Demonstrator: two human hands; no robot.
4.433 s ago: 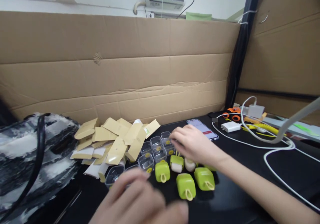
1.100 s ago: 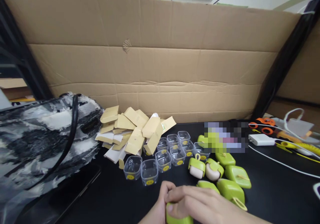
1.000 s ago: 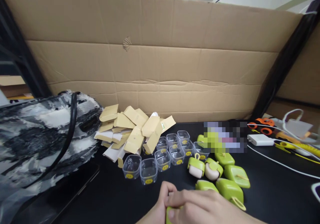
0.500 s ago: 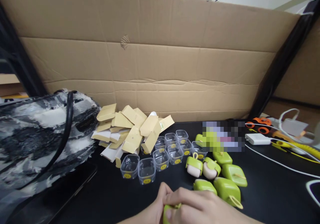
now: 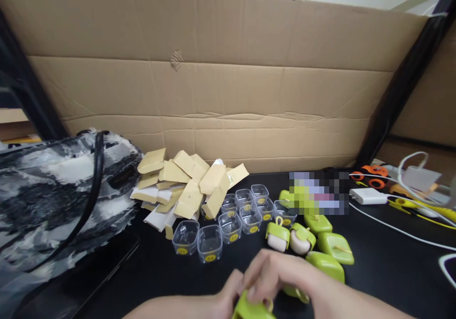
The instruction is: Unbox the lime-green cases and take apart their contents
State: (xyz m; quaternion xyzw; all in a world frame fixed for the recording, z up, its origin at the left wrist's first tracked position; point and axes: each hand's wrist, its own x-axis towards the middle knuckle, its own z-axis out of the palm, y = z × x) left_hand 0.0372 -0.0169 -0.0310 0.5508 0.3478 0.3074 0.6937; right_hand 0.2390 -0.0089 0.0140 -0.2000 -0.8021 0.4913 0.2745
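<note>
At the bottom edge both my hands close round one small lime-green case [image 5: 249,309]. My left hand [image 5: 228,294] pinches its left side, and my right hand [image 5: 281,274] curls over its top with the fingers pressed on it. Just beyond my right hand lie more closed green cases [image 5: 326,264] on the black tabletop [image 5: 384,271]. Two open green cases [image 5: 278,237] showing pale inserts stand behind them. Several small clear plastic cups [image 5: 210,244] with yellow stickers sit in rows to the left of the cases.
A pile of flat kraft paper boxes [image 5: 185,186] lies behind the cups, against a cardboard wall [image 5: 228,95]. A grey patterned bag [image 5: 53,190] fills the left. White chargers [image 5: 366,196], cables and orange scissors [image 5: 374,176] lie at the right. A blurred patch [image 5: 317,198] hides something.
My hands went from reaching among the cups and cases to gripping one green case at the bottom edge. In the last half second my right hand rose and shifted over its top.
</note>
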